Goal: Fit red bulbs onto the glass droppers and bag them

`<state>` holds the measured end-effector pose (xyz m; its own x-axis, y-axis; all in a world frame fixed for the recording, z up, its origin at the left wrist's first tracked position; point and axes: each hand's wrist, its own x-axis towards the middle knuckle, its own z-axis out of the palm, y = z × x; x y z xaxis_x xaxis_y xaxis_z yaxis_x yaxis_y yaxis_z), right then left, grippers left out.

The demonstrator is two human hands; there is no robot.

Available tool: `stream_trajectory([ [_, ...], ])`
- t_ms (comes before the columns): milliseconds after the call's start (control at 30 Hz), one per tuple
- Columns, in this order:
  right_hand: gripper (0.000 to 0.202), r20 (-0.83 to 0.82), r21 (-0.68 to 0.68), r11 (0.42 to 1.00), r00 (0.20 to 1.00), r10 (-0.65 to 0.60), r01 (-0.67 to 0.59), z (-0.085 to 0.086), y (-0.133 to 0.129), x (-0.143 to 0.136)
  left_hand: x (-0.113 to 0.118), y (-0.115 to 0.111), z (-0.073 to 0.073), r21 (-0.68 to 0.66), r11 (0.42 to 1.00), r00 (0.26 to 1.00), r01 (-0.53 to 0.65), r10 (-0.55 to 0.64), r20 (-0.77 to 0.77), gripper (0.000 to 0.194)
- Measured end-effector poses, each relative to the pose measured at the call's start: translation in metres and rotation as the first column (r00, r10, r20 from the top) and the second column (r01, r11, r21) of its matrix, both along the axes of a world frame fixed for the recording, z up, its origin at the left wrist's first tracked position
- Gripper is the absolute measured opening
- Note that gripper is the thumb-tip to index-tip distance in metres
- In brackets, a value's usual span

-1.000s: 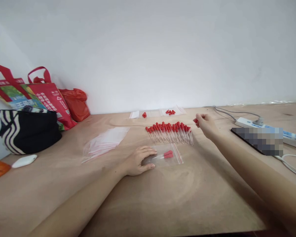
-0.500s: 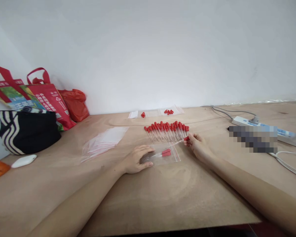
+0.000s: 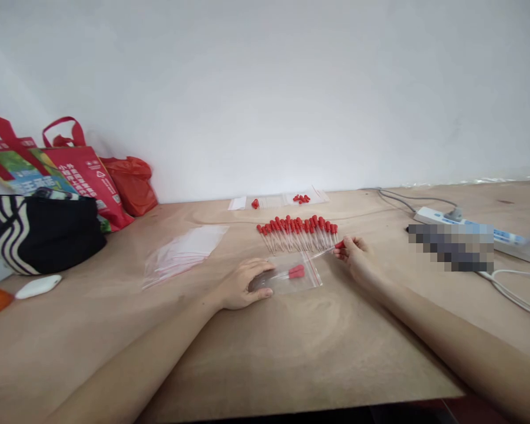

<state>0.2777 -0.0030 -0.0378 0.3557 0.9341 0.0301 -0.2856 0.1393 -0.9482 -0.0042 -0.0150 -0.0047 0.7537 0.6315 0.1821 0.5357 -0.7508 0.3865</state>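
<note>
The dropper point(image 3: 337, 246) in the right hand point(image 3: 355, 257) is showing a red bulb point(image 3: 340, 244) on a clear stem point(image 3: 323, 253), and the row of droppers point(image 3: 307, 225) is repeating that pairing. The clear zip bag point(image 3: 287, 287) is carrying a red line, with pinkish-red bulbs point(image 3: 297, 271) showing through it; the stack of bags point(image 3: 185, 250) is displaying similar reddish lines over milky-clear plastic. The tabletop point(image 3: 335, 347) is showing swirling light-brown grain against a pale grey-white wall point(image 3: 265, 106). The black pouch point(image 3: 64, 235) is wearing curved cream stripes, the red shopping bag point(image 3: 82, 172) is bearing white lettering, and the power strip point(image 3: 503, 236) is pairing white with light blue.
</note>
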Motion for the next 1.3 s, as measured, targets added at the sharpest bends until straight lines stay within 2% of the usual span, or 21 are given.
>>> stream_trajectory([
  [67,0.023,-0.063,-0.011,0.997,0.995,0.072,-0.073,0.002,-0.005,-0.010,0.000,0.000,0.000,0.004,1.000,1.000,-0.001,0.001,-0.001,0.046],
  [167,0.027,-0.106,-0.022,0.962,0.958,0.267,-0.270,0.006,-0.012,-0.020,0.000,0.000,0.000,0.003,1.000,1.000,0.001,-0.001,-0.001,0.048],
  [233,0.031,-0.074,-0.046,0.919,0.919,0.387,-0.391,0.009,-0.015,-0.024,0.001,0.000,0.001,-0.006,1.000,1.000,0.006,-0.006,0.002,0.048],
  [300,0.033,0.003,-0.095,0.884,0.887,0.461,-0.459,0.012,-0.015,-0.027,0.001,0.000,0.001,-0.019,1.000,1.000,0.003,-0.003,0.004,0.050],
  [400,0.031,0.151,-0.174,0.855,0.845,0.513,-0.489,0.014,-0.013,-0.032,0.002,-0.001,0.002,-0.037,0.999,1.000,-0.011,0.011,0.010,0.051],
  [500,0.028,0.254,-0.219,0.851,0.815,0.522,-0.477,0.014,-0.011,-0.037,0.001,-0.002,0.002,-0.048,0.999,1.000,-0.011,0.012,0.023,0.050],
  [733,0.024,0.318,-0.237,0.915,0.864,0.390,-0.326,0.012,-0.008,-0.053,0.001,-0.002,0.002,-0.042,0.999,1.000,-0.001,0.002,0.026,0.050],
  [800,0.023,0.311,-0.231,0.897,0.845,0.435,-0.376,0.011,-0.009,-0.054,0.001,-0.002,0.002,-0.043,0.999,1.000,-0.007,0.008,0.029,0.050],
  [900,0.020,0.305,-0.275,0.834,0.779,0.548,-0.479,0.012,-0.005,-0.045,0.001,-0.003,0.003,-0.050,0.999,0.999,-0.019,0.020,0.029,0.049],
  [967,0.020,0.397,-0.297,0.866,0.773,0.496,-0.403,0.015,0.006,-0.030,0.000,-0.003,0.003,-0.057,0.998,1.000,-0.017,0.018,0.021,0.050],
  [1033,0.018,0.582,-0.211,0.957,0.762,0.285,-0.197,0.018,0.023,-0.011,0.000,-0.003,0.003,-0.062,0.998,1.000,-0.016,0.018,0.016,0.050],
  [1067,0.017,0.689,-0.135,0.988,0.710,0.144,-0.069,0.020,0.033,-0.001,0.000,-0.003,0.003,-0.064,0.998,1.000,-0.016,0.017,0.015,0.050],
  [1100,0.018,0.774,-0.089,0.994,0.632,0.030,0.061,0.022,0.043,0.008,0.001,-0.003,0.003,-0.065,0.998,1.000,-0.013,0.014,0.016,0.050],
  [1200,0.029,0.835,-0.083,0.981,0.550,-0.028,0.177,0.025,0.071,0.024,0.001,-0.003,0.004,-0.067,0.998,1.000,-0.003,0.004,0.016,0.050],
  [1300,0.040,0.863,-0.110,0.972,0.505,-0.012,0.210,0.026,0.090,0.024,0.001,-0.003,0.004,-0.069,0.998,1.000,-0.013,0.013,0.004,0.050],
])
